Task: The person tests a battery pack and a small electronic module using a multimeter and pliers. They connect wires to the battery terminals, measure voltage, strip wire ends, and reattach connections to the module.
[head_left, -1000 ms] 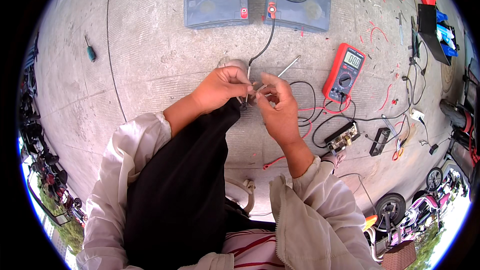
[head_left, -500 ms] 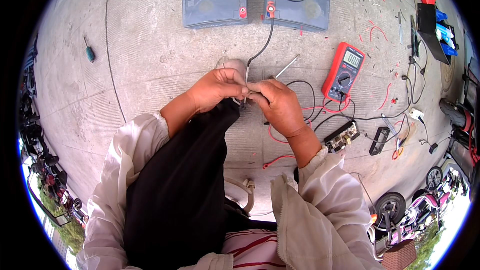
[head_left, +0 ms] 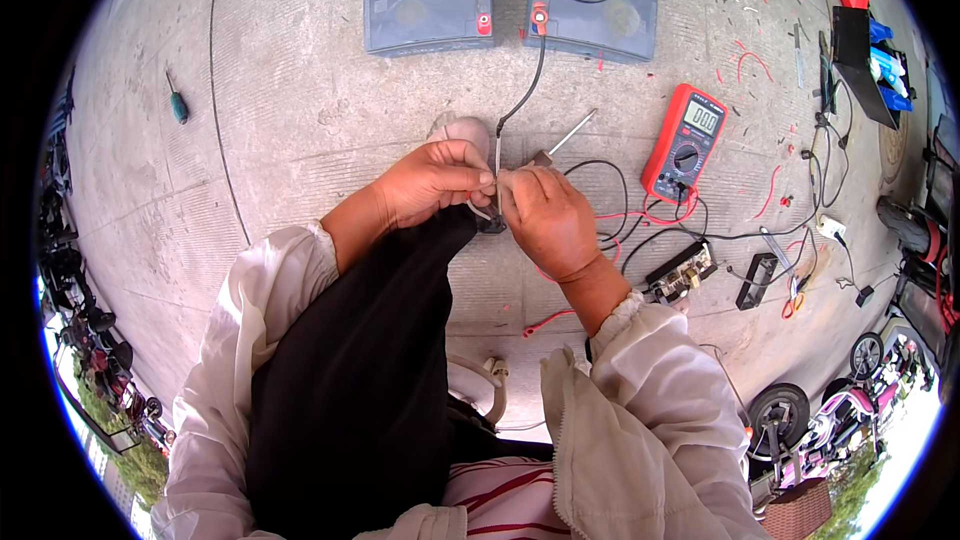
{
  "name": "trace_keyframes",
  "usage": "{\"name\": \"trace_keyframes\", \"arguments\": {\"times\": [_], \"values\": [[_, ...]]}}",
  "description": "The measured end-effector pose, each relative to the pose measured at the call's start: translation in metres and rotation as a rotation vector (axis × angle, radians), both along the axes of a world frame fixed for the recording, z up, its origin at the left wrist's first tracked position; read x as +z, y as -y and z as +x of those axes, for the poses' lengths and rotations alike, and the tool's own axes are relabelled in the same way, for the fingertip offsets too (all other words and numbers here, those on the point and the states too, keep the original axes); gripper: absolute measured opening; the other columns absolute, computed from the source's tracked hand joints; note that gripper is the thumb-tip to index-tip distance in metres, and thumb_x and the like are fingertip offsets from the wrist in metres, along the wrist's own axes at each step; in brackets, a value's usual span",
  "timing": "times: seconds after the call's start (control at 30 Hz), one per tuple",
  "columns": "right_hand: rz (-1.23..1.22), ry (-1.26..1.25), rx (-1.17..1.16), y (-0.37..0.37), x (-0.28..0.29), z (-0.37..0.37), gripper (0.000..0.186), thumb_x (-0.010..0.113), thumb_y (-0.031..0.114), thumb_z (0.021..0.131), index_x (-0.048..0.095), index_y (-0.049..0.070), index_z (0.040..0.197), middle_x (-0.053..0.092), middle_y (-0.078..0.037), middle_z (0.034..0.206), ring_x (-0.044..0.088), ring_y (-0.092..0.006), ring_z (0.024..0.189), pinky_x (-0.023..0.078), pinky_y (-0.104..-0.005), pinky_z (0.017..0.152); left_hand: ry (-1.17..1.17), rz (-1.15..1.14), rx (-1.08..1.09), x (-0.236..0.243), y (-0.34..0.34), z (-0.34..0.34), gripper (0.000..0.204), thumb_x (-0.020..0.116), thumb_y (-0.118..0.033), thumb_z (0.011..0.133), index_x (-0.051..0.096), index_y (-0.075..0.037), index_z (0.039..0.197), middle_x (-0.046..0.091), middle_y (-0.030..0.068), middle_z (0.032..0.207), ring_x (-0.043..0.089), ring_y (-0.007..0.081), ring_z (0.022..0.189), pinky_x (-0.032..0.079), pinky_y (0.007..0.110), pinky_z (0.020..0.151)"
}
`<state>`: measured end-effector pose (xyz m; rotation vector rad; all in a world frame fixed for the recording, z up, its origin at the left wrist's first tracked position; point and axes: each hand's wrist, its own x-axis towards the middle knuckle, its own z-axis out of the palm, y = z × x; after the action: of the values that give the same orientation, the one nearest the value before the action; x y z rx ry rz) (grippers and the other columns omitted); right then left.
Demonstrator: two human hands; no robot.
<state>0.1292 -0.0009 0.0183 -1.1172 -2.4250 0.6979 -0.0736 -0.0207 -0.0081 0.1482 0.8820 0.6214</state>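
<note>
Pale grey concrete ground (head_left: 330, 70), finely ribbed and divided by seams, spreads across the scene, with one dark joint (head_left: 213, 90) running down its left part. Along the left rim stands a dense dark row of what look like parked two-wheelers (head_left: 85, 290), though the lens squeezes them too much to be sure, with green foliage (head_left: 142, 465) below. At the lower right, a pink bike (head_left: 850, 410), a black wheel (head_left: 778, 420) and a brown woven basket (head_left: 800, 510) sit near more greenery (head_left: 850, 480) in bright daylight.
</note>
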Motion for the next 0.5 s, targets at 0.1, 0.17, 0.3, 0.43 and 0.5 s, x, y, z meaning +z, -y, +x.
{"name": "trace_keyframes", "arguments": {"times": [0.1, 0.17, 0.3, 0.43, 0.5], "values": [[-0.029, 0.049, -0.014, 0.002, -0.002, -0.001, 0.013, 0.068, 0.008, 0.076, 0.057, 0.006, 0.083, 0.060, -0.009, 0.080, 0.062, -0.0273, 0.073, 0.052, -0.0363, 0.063, -0.078, 0.083, -0.022, 0.002, 0.001, 0.004, 0.004, 0.063, -0.004, 0.089, 0.061, -0.005, 0.086, 0.066, 0.0056, 0.085, 0.062, 0.0124, 0.080, 0.051, 0.027, 0.078], [-0.060, 0.056, -0.031, 0.003, 0.000, -0.002, 0.013, 0.067, 0.009, 0.076, 0.055, 0.006, 0.079, 0.058, -0.010, 0.075, 0.061, -0.0293, 0.070, 0.051, -0.0379, 0.060, -0.191, 0.229, -0.078, 0.002, 0.003, 0.006, 0.004, 0.063, -0.005, 0.090, 0.061, -0.004, 0.086, 0.065, 0.0056, 0.085, 0.062, 0.0139, 0.079, 0.051, 0.028, 0.076], [-0.344, -0.012, -0.138, 0.007, -0.005, -0.001, 0.013, 0.065, 0.011, 0.076, 0.053, 0.007, 0.075, 0.050, -0.006, 0.062, 0.054, -0.0237, 0.055, 0.043, -0.0360, 0.049, -0.592, 0.788, -0.399, 0.016, -0.004, 0.009, 0.003, 0.061, -0.004, 0.087, 0.059, -0.004, 0.088, 0.065, 0.0084, 0.085, 0.064, 0.0224, 0.080, 0.049, 0.032, 0.073], [-1.937, -0.371, -0.491, -0.021, 0.000, 0.010, 0.008, 0.063, 0.014, 0.079, 0.056, 0.012, 0.076, 0.040, 0.005, 0.062, 0.033, -0.0053, 0.053, 0.023, -0.0225, 0.043, -0.781, 1.141, -0.484, 0.020, -0.003, 0.008, 0.006, 0.061, -0.003, 0.085, 0.057, -0.005, 0.089, 0.063, 0.0103, 0.087, 0.062, 0.0260, 0.082, 0.048, 0.033, 0.074], [-2.010, -0.455, -0.474, -0.022, 0.002, 0.015, 0.007, 0.064, 0.013, 0.081, 0.057, 0.009, 0.081, 0.044, 0.004, 0.066, 0.037, -0.0052, 0.055, 0.027, -0.0221, 0.044, -0.668, 0.982, -0.406, 0.017, 0.000, 0.007, 0.004, 0.060, -0.002, 0.087, 0.057, -0.004, 0.090, 0.063, 0.0070, 0.086, 0.062, 0.0197, 0.081, 0.048, 0.030, 0.074]]}}
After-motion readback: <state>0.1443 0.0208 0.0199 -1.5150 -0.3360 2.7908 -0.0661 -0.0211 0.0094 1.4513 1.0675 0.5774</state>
